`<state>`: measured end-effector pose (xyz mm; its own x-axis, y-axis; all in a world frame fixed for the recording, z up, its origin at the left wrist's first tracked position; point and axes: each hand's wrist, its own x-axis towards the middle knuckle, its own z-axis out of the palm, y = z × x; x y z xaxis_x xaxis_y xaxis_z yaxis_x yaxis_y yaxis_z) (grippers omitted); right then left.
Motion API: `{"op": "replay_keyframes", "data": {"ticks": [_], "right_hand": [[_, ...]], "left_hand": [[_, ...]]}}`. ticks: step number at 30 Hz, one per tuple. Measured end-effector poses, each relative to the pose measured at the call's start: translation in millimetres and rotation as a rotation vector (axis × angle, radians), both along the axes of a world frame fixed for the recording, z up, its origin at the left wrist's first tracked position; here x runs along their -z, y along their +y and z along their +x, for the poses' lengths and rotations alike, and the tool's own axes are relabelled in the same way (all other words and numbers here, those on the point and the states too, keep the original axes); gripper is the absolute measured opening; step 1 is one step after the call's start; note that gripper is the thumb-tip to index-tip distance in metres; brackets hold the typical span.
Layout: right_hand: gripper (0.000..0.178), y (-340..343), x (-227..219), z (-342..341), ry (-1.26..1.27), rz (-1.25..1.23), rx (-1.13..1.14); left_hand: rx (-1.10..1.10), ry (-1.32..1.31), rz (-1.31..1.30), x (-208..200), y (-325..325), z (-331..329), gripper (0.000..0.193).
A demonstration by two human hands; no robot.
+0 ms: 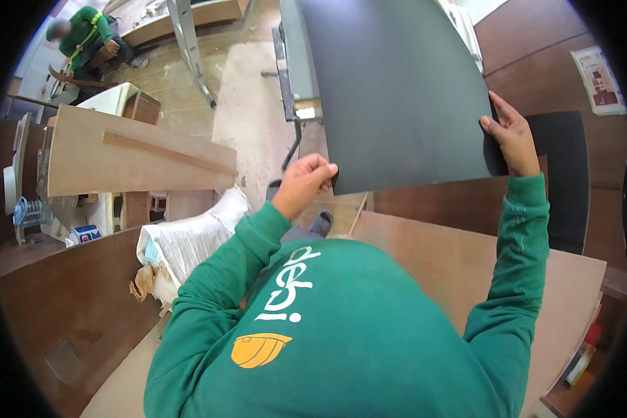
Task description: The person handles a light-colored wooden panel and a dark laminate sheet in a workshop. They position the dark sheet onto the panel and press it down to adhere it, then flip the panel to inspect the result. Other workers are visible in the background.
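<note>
A large, dark grey flat sheet [404,90] stretches away from me, its far end running out of the top of the view. My left hand [305,182] pinches its near left corner between thumb and fingers. On the right edge, near the other close corner, my right hand [512,132] grips the sheet with the thumb on top and the fingers partly hidden behind it. The sheet's far part lies over or beside a grey table-like stand [296,63]; whether it rests on it I cannot tell.
Left of me is a wooden board [132,153] and a white wrapped bundle [202,230]. Wood panels [481,258] stand close on my right, with a black panel [554,181] behind. Farther off are a metal ladder leg [188,49] and a seated person in green [87,38].
</note>
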<state>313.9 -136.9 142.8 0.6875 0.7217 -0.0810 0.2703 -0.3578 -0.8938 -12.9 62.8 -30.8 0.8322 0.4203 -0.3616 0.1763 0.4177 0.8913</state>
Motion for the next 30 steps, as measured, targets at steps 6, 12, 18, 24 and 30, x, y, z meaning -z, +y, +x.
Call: {"op": "replay_keyframes", "data": {"ticks": [6, 12, 18, 24, 30], "right_hand": [[0.064, 14.3, -48.0, -11.1, 0.003, -0.009, -0.019], [0.062, 28.8, -99.1, -7.6, -0.001, 0.028, -0.098], [0.057, 66.5, -161.6, 4.8, -0.001, 0.152, -0.277], [0.028, 111.3, -211.1, 15.0, 0.253, 0.515, -0.367], [0.032, 158.5, -220.9, 6.1, 0.254, 0.714, -0.214]], "left_hand": [[-0.051, -0.14, -0.338, -18.0, 7.0, -4.6, 0.016], [-0.129, -0.367, -0.417, -80.1, 12.4, 1.3, 0.025], [-0.219, -0.476, -0.324, -129.4, 39.5, 3.1, 0.032], [-0.286, -0.62, -0.24, -191.2, 79.9, 12.6, 0.031], [-0.206, -0.794, -0.227, -204.3, 119.4, 9.2, 0.026]]}}
